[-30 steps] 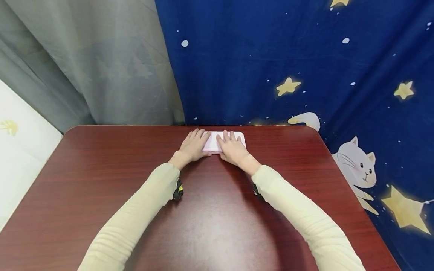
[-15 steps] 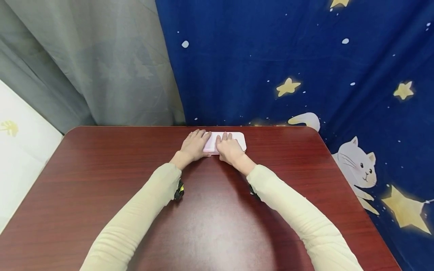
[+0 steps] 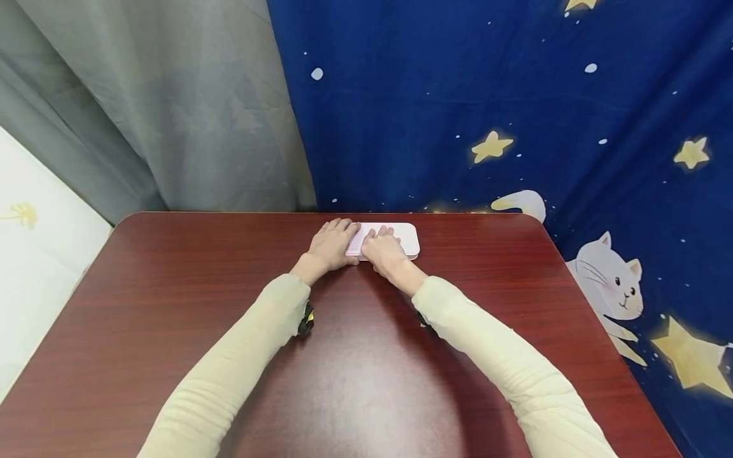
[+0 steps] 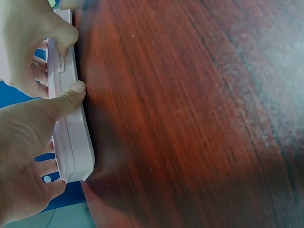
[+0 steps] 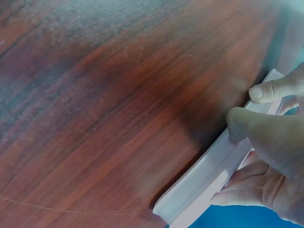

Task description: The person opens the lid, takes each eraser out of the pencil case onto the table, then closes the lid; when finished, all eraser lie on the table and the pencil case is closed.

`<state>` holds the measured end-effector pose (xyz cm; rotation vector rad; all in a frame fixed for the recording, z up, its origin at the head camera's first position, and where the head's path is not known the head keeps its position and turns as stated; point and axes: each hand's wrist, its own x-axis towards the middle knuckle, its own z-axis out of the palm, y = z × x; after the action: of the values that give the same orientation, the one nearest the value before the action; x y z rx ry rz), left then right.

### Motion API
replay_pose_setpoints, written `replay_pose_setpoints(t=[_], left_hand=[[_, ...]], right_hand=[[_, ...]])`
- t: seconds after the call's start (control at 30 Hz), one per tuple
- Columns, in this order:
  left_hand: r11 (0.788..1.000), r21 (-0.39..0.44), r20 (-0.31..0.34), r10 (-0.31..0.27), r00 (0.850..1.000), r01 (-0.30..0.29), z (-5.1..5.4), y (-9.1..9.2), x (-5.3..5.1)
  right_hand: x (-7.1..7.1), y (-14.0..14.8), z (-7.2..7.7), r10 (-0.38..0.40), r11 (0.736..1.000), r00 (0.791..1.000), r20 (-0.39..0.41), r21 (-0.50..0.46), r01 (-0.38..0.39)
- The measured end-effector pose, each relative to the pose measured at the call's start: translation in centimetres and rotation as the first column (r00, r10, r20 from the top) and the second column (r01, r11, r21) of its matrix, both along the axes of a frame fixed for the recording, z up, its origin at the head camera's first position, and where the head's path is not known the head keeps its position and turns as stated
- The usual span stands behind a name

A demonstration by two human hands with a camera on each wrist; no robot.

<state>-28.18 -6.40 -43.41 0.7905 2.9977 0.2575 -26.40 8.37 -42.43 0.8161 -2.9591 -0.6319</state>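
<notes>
We have the pink box (image 3: 408,239) on the table (image 3: 355,356), still closed, the fingers of our left hand (image 3: 330,245) and right hand (image 3: 386,250) pinching it

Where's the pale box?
In the head view, the pale box is mid-picture near the far edge of the table, held by the left grip and right grip.

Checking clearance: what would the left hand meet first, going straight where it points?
Past the pale case it grips, the left hand would probably meet the blue curtain behind the table; depth is unclear.
</notes>
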Motion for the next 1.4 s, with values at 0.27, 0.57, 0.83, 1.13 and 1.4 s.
replay_pose_setpoints(t=[0.27, 0.57, 0.83, 1.13, 1.4], left_hand=[[1.0, 0.026, 0.006, 0.007, 1.0, -0.008, -0.2, -0.1, 0.0], [0.999, -0.045, 0.001, -0.006, 1.0, 0.006, -0.7, -0.3, 0.3], [0.995, -0.089, 0.021, -0.039, 0.999, 0.041, -1.0, -1.0, 0.8], [0.999, 0.009, 0.032, -0.05, 0.998, 0.05, -1.0, -3.1, 0.9], [0.985, 0.168, -0.003, -0.048, 0.999, 0.048, -1.2, -3.7, 1.4]], right_hand=[[0.3, 1.4, 0.4, 0.118, 0.992, 0.986, -0.119, -0.028, -0.122], [0.8, 5.5, -2.5, 0.102, 0.964, 0.994, -0.026, -0.244, -0.105], [-0.1, 7.8, -2.9, 0.121, 0.923, 0.99, 0.065, -0.374, -0.088], [-0.5, 9.5, -2.2, 0.156, 0.835, 0.985, 0.079, -0.543, -0.089], [-0.4, 10.4, -2.1, 0.153, 0.759, 0.986, 0.069, -0.647, -0.072]])
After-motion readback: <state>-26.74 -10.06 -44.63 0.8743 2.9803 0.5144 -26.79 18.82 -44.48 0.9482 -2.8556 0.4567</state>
